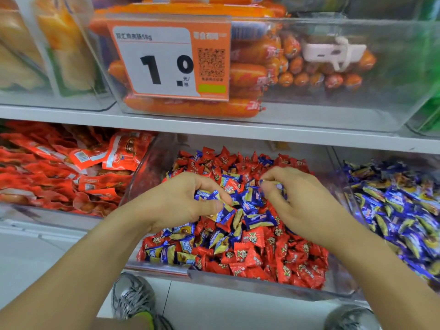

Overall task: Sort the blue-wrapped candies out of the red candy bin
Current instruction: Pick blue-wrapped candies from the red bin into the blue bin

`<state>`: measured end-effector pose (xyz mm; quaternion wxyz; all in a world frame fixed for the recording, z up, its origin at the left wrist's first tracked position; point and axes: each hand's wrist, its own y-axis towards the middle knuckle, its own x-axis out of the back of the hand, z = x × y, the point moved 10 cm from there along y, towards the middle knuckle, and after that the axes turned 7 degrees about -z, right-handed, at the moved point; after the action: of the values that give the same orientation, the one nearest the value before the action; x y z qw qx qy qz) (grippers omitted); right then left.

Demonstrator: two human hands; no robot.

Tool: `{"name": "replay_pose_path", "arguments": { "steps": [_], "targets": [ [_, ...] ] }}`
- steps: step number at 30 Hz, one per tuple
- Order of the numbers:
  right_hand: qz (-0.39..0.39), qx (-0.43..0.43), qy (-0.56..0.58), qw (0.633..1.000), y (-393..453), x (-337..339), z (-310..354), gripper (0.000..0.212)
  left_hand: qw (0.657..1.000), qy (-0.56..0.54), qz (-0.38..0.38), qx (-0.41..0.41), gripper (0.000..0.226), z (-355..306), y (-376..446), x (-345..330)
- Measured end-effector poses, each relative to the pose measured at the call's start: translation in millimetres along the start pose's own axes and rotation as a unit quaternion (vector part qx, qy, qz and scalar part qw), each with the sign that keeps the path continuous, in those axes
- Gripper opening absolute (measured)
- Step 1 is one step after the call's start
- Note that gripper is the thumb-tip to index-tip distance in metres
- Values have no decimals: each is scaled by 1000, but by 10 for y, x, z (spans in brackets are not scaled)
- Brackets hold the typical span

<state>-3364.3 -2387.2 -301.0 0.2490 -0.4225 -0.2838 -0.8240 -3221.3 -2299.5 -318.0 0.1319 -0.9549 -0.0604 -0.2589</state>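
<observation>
A clear bin (250,283) on the lower shelf holds red-wrapped candies (292,263) with several blue-wrapped candies (258,220) mixed in, mostly at its middle and front left. Both my hands are inside it. My left hand (183,201) has curled fingers and grips blue-wrapped candies, with another blue one pinched under the thumb. My right hand (297,198) hovers over the middle of the pile and pinches a blue-wrapped candy (276,185) at its fingertips.
A bin of blue-wrapped candies (400,210) stands right beside the red bin. Red snack packets (71,170) fill the bin on the left. Above, a shelf edge (214,129) carries a sausage bin with a price tag (171,60). My shoes (133,296) stand on the floor below.
</observation>
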Motion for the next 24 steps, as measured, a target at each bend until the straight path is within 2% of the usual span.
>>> {"name": "replay_pose_path", "arguments": {
  "steps": [2,5,11,15,18,20,24],
  "targets": [
    [21,-7,-42,999,44,-87,9,44,998,8,-48,-28,11,-17,28,50],
    [95,-16,-123,988,83,-295,-28,72,994,19,-87,-56,11,-52,42,85],
    [115,16,-138,984,202,-413,51,54,992,50,-107,-37,12,7,64,100],
    [91,16,-94,991,180,-272,-15,44,975,94,-194,-58,12,-75,43,211],
    [24,15,-15,999,108,-76,-12,38,977,-9,-211,-39,11,-68,32,177],
    [-27,-6,73,997,47,48,0,27,972,-89,-215,-16,11,-66,42,95],
    [-29,-43,171,984,-94,4,16,22,944,-284,-157,54,17,-36,119,-251]
  ]
}}
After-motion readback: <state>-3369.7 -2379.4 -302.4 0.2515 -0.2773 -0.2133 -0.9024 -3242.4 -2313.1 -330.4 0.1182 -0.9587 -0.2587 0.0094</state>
